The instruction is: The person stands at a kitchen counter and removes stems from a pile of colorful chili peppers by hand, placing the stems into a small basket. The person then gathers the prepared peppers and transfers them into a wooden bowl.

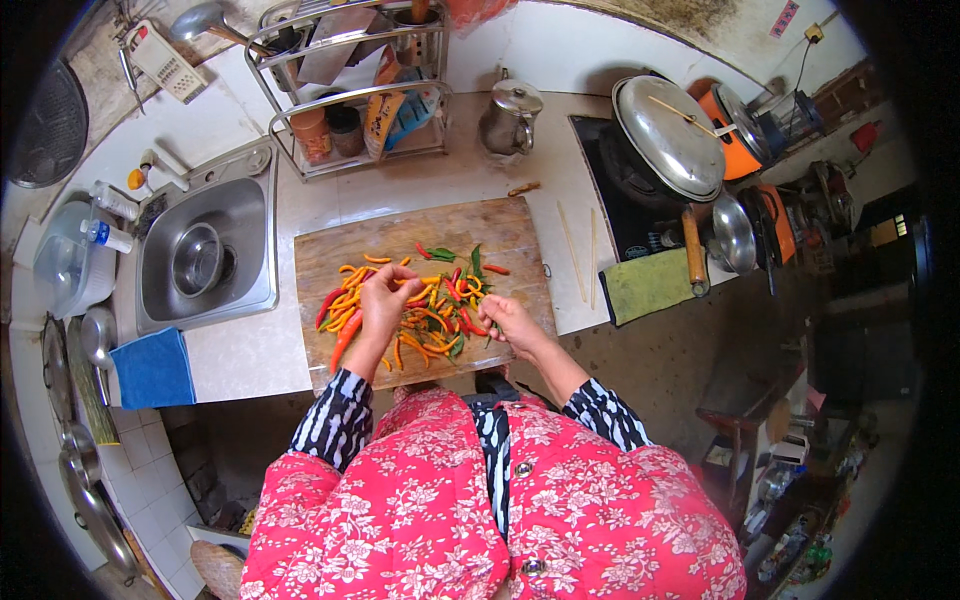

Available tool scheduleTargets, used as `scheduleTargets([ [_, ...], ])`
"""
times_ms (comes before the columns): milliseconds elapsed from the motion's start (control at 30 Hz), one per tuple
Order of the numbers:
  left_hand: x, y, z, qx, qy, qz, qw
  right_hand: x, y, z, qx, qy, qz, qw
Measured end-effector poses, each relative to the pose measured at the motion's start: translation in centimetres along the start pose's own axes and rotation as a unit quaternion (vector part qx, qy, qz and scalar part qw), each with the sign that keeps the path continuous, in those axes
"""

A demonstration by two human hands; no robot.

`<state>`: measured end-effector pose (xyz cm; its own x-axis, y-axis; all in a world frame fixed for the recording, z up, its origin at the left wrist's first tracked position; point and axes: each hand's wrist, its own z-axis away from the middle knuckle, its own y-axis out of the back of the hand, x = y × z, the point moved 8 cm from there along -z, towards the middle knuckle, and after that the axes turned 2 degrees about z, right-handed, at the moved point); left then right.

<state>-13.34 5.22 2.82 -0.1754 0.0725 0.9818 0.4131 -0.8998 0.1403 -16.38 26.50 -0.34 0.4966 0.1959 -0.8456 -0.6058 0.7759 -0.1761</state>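
Observation:
Orange, yellow and red chili peppers (431, 321) lie spread over a wooden cutting board (480, 221) on the counter, with green leaves (441, 255) among them. Over the left part of the pile is my left hand (386, 300), its thumb and fingertips brought together; whether a pepper is between them cannot be told. A large red-orange chili (345, 339) lies beside its wrist. My right hand (510, 321) is at the right side of the pile, thumb and forefinger pinched on a small green stem or leaf.
At the left are a steel sink (161, 281) holding a metal bowl (196, 259) and a blue cloth (154, 369). Beyond the board stand a metal rack (360, 165) and a kettle (512, 120). To the right lie chopsticks (571, 247), a green cloth (649, 285) and a lidded wok (667, 139).

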Motion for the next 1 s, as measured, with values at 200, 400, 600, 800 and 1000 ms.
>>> scheduleTargets([
  [200, 0.0, -0.1, -3.9, 0.021, -0.085, -0.192, 0.977, -1.2, 0.7, 1.2, -0.06, 0.001, -0.211, 0.976],
  [400, 2.7, -4.9, -1.9, 0.008, -0.25, -0.405, 0.879, -1.9, 2.2, 2.1, -0.05, 0.03, -0.284, 0.957],
  [600, 1.4, -8.6, -1.0, -0.038, -0.197, -0.365, 0.909, -1.3, 3.1, 1.6, -0.019, 0.023, -0.259, 0.965],
  [800, 0.8, -7.9, -1.4, -0.035, -0.158, -0.345, 0.925, -1.6, 3.6, 0.4, 0.029, 0.036, -0.202, 0.978],
  [1000, 1.1, -9.3, -1.1, -0.036, -0.187, -0.404, 0.895, -1.0, 2.9, -0.3, 0.024, 0.028, -0.18, 0.983],
])
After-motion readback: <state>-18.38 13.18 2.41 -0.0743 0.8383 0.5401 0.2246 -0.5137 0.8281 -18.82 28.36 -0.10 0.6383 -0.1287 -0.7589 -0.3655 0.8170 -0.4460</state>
